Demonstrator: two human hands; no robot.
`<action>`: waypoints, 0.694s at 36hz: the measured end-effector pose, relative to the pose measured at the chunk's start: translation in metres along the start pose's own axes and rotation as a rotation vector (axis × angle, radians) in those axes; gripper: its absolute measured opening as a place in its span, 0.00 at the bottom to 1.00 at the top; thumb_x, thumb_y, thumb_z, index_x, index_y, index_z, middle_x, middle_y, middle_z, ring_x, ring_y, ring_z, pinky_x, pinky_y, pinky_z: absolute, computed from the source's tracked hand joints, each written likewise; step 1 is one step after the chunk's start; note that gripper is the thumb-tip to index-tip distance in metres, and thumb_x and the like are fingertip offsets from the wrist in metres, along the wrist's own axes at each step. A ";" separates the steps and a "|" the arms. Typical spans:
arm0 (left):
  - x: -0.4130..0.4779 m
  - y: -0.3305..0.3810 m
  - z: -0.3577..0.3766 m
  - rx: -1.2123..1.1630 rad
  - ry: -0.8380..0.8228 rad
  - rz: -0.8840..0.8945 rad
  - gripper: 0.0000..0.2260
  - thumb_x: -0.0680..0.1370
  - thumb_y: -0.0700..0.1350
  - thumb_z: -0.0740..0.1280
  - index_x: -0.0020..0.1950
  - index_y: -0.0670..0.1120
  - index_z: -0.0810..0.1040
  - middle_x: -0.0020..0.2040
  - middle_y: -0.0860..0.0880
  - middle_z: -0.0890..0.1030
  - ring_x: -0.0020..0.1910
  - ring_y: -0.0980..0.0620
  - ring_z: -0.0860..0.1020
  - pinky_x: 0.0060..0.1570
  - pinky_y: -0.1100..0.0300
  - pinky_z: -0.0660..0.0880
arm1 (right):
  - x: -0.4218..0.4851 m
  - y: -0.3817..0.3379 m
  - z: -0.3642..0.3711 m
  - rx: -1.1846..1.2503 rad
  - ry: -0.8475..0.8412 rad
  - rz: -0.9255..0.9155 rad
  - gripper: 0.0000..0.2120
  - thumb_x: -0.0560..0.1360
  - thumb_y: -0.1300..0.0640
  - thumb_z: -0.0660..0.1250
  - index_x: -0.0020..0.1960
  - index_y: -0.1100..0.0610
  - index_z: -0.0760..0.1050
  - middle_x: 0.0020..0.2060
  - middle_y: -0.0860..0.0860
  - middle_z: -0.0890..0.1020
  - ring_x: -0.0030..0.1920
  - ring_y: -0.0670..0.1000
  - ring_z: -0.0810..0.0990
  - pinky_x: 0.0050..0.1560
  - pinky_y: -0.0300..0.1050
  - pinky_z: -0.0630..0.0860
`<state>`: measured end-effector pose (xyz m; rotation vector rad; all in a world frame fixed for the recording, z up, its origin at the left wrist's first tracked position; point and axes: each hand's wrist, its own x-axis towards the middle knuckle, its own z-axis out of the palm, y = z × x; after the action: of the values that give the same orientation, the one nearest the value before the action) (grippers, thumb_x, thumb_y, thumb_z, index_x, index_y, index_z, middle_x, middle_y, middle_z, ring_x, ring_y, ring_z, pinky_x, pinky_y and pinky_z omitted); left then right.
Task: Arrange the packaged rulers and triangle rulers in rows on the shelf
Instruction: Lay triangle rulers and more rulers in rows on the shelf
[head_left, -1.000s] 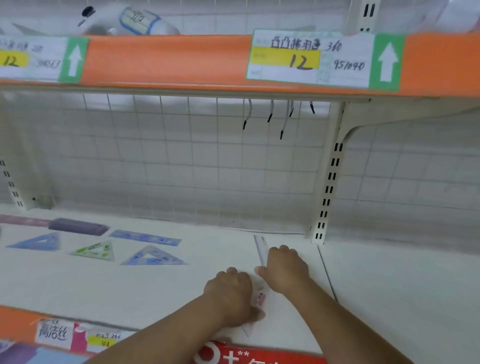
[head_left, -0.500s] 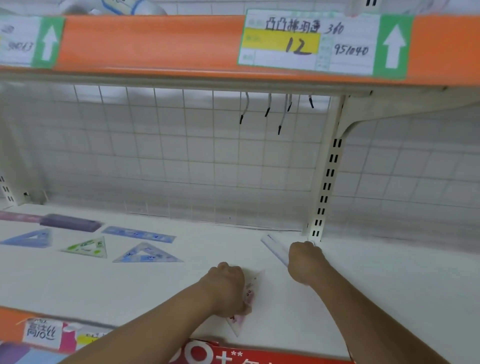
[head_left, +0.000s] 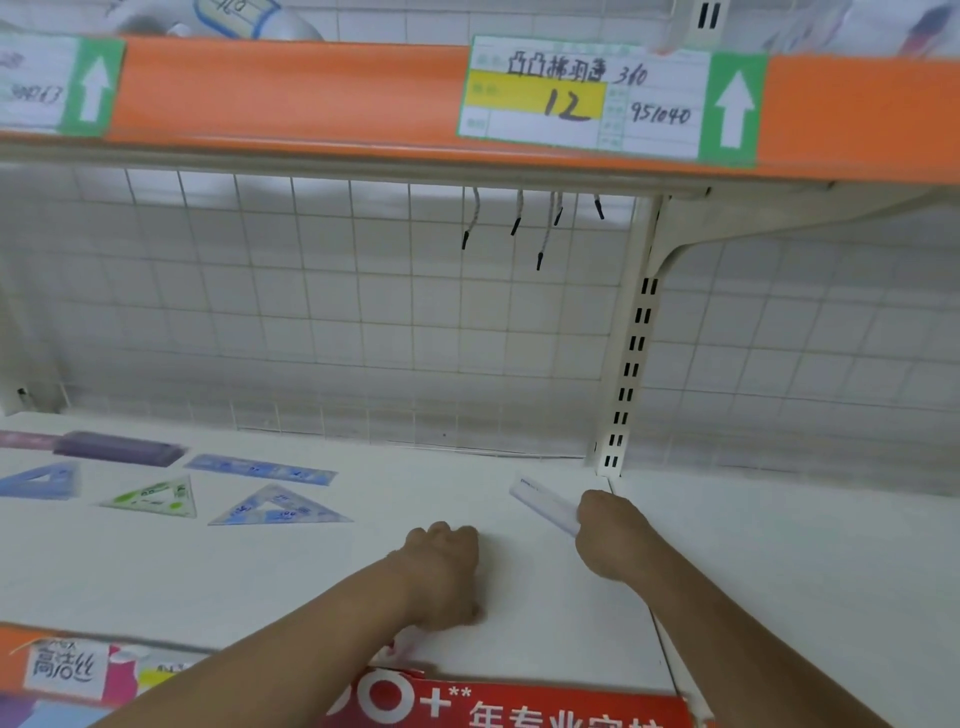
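Matt white shelf (head_left: 519, 597), glossy plastic-wrapped ruler (head_left: 543, 503), wire mesh back (head_left: 311, 312).

The left forearm (head_left: 291, 654) comes in from 7 o'clock and points toward 1 o'clock. The left hand (head_left: 441, 569) lies knuckles up with its fingers curled under. A packet (head_left: 402, 648) corner shows below the wrist, but whether the fingers pinch it cannot be seen. The right forearm (head_left: 727, 644) comes in from 5 o'clock and points toward 11 o'clock. The right hand (head_left: 608, 535), at 2 o'clock from the left one and apart from it, grips one end of a ruler (head_left: 543, 503).
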<state>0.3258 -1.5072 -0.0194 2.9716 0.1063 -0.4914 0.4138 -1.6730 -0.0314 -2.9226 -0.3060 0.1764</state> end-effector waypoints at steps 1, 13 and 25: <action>0.000 -0.001 0.002 0.014 -0.009 -0.027 0.29 0.76 0.56 0.67 0.71 0.46 0.62 0.67 0.44 0.66 0.66 0.43 0.65 0.64 0.51 0.68 | -0.001 0.000 0.000 0.003 -0.005 -0.001 0.14 0.75 0.66 0.56 0.34 0.55 0.57 0.33 0.48 0.64 0.42 0.53 0.69 0.39 0.40 0.64; -0.017 -0.028 -0.007 0.027 -0.088 -0.127 0.22 0.75 0.52 0.70 0.62 0.41 0.71 0.58 0.43 0.77 0.44 0.46 0.81 0.31 0.63 0.73 | -0.016 -0.009 -0.003 0.158 -0.042 -0.033 0.20 0.77 0.64 0.54 0.68 0.57 0.63 0.60 0.55 0.74 0.59 0.55 0.74 0.57 0.46 0.72; -0.018 -0.023 -0.008 0.117 -0.106 0.019 0.23 0.79 0.47 0.65 0.71 0.43 0.62 0.64 0.43 0.70 0.61 0.45 0.72 0.55 0.56 0.69 | -0.017 -0.015 0.003 0.134 -0.006 -0.145 0.19 0.79 0.53 0.58 0.69 0.53 0.63 0.60 0.53 0.74 0.57 0.54 0.75 0.54 0.45 0.72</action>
<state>0.3098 -1.4842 -0.0084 3.0483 0.0407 -0.6732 0.3942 -1.6616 -0.0292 -2.7553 -0.4855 0.1765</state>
